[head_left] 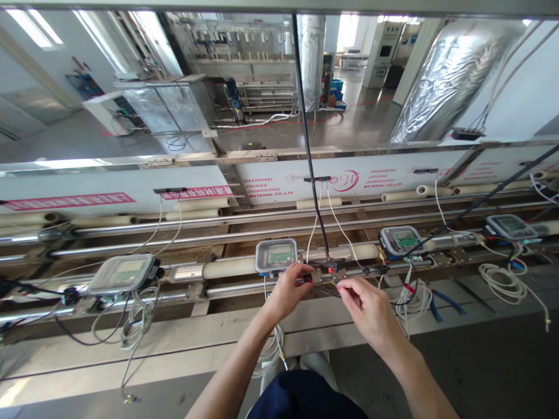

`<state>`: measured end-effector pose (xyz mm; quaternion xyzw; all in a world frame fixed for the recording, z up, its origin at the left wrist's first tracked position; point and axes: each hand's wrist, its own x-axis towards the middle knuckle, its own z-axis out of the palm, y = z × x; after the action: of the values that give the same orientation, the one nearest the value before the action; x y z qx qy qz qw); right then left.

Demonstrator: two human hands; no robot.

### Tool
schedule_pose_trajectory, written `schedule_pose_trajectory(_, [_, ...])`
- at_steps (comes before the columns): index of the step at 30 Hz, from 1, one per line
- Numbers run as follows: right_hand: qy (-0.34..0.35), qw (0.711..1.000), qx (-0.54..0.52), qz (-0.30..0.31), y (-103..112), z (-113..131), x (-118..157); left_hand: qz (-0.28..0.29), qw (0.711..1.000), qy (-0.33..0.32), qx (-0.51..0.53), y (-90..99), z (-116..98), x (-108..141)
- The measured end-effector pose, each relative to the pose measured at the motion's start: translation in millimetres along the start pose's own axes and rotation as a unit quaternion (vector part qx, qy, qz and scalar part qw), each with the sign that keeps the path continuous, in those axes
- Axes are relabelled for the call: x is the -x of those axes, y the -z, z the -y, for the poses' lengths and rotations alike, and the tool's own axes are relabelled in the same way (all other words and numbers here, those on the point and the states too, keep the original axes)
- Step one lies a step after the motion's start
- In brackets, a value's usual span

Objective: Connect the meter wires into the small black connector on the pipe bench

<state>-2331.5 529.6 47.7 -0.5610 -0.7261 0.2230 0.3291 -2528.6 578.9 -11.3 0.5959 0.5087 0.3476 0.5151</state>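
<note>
My right hand [367, 305] is closed, with thumb and forefinger pinching the end of a thin wire [334, 283]. To its left, my left hand [286, 291] has its fingers curled together around a small dark piece [308, 278] that I cannot make out. Between and just beyond the hands sits a small connector with an orange-red part [332, 269], where a black cable [311, 157] comes down from above. A clear-lidded box with a green circuit board [276, 256] lies behind my left hand.
More clear-lidded boxes [124, 273] [400, 240] [510, 227] line the metal rails [236, 289]. Coiled pale cables [502, 282] lie along the front ledge [174, 349]. Blue-handled pliers [448, 304] and a thin dark rod [474, 295] rest at right. White cables hang from the back panel [271, 180].
</note>
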Motion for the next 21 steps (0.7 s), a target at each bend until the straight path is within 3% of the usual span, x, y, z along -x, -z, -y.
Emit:
schedule_pose_trajectory(7, [0.021,1.000,-0.005,0.000,-8.1,0.2,-9.6,-0.020,0.984,0.055,0.167,7.2,-8.1,11.9])
schedule_pose_trajectory(13, [0.001,1.000,-0.015,0.015,-10.8,-1.2,-13.1,-0.128,0.935,0.135,0.301,11.9,1.2,15.7])
schedule_pose_trajectory(21, [0.019,1.000,-0.003,0.011,-16.2,-2.1,-18.2,-0.159,0.907,0.105,0.377,7.8,-0.8,18.3])
